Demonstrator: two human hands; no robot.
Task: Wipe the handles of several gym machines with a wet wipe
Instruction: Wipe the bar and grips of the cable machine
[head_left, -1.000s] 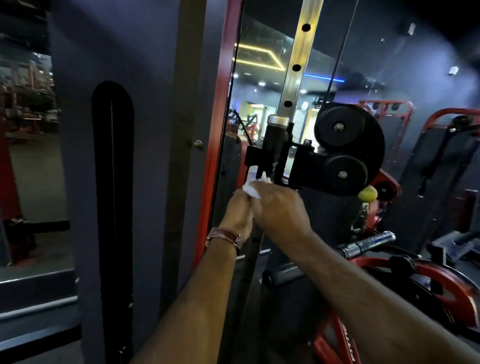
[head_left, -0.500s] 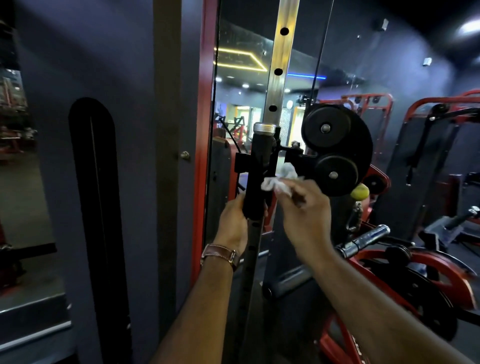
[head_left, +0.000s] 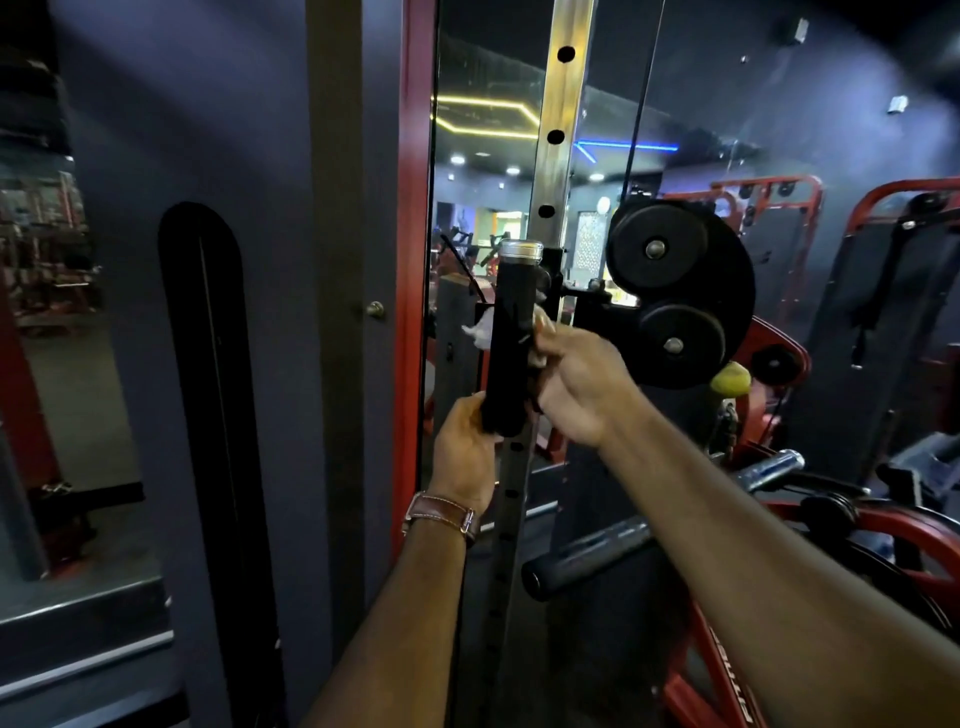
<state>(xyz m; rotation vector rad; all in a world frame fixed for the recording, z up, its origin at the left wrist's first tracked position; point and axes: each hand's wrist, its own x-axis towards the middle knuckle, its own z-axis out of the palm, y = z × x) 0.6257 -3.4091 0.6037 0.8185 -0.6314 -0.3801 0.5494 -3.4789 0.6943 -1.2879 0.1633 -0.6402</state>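
Upright black foam-covered handle (head_left: 511, 338), long axis vertical: base gripped by left hand (head_left: 462, 447); white wet wipe (head_left: 480, 328) wrapped round middle by right hand (head_left: 582, 382), directly above.

Left arm: bare forearm rising from the bottom edge, slanting up and slightly right, with a brown leather strap round the wrist.
Left hand (head_left: 464, 451): back of the hand toward the camera, fingers curled round the lower end of the upright black handle (head_left: 511, 343), thumb side uppermost.
Right arm: bare forearm entering from the lower right corner, reaching up and left across the view.
Right hand (head_left: 582, 382): above and to the right of the left hand, back toward the camera, fingers bent round the middle of the handle, pressing a white wet wipe (head_left: 483, 328) against it; the wipe's ends show on both sides of the handle.
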